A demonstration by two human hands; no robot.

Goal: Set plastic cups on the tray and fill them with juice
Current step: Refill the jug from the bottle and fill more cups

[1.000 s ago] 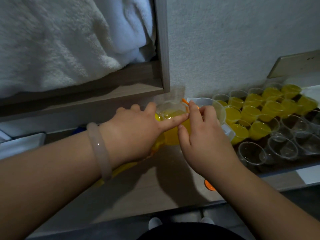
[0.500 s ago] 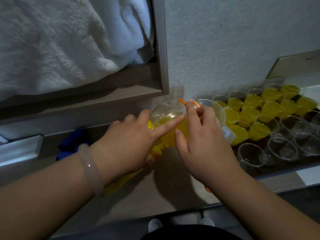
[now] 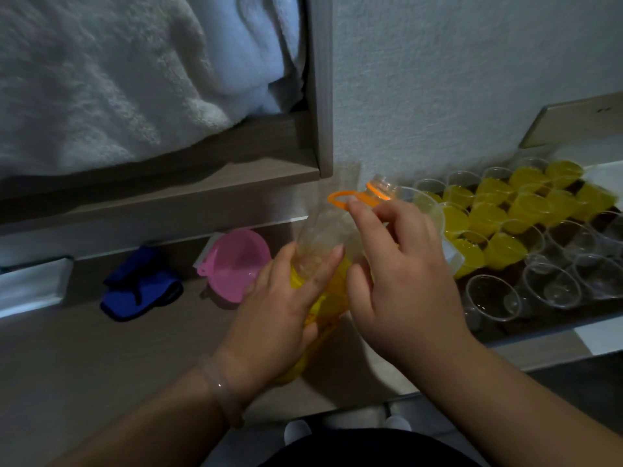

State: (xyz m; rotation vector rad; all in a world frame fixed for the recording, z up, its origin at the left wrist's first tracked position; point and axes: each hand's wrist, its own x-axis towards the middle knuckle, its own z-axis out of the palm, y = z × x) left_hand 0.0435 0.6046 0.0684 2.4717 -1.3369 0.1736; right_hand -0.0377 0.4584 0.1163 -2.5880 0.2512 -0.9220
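1. Starting to the left of the juice bottle (image 3: 323, 237): a blue cloth (image 3: 140, 284) is lying well away from it on the counter (image 3: 101, 358), and a pink funnel (image 3: 236, 264) is sitting just beside it, untouched.
2. You are gripping the juice bottle with your left hand (image 3: 286, 308), fingers closed around its body where the juice starts; the bottle is tilting, with its uncapped neck pointing toward the cups.
3. You are steadying the bottle's neck with your right hand (image 3: 401, 284); the forefinger is touching the orange carry ring (image 3: 344, 198), while the other fingers are curling loosely. Whether they are clamping the bottle itself, I cannot tell.
4. Just right of the bottle's mouth, a clear jug (image 3: 429, 205) is waiting, partly hidden by your right hand.
5. Farther right of the bottle, the tray (image 3: 539, 326) is holding the filled cups (image 3: 526, 203) in its far rows and the empty cups (image 3: 549, 284) in its near rows.
6. You are, I judge, in the filling step, with many cups done. The next move is calling for a slow, controlled tip over the jug's rim, keeping the stream inside it.
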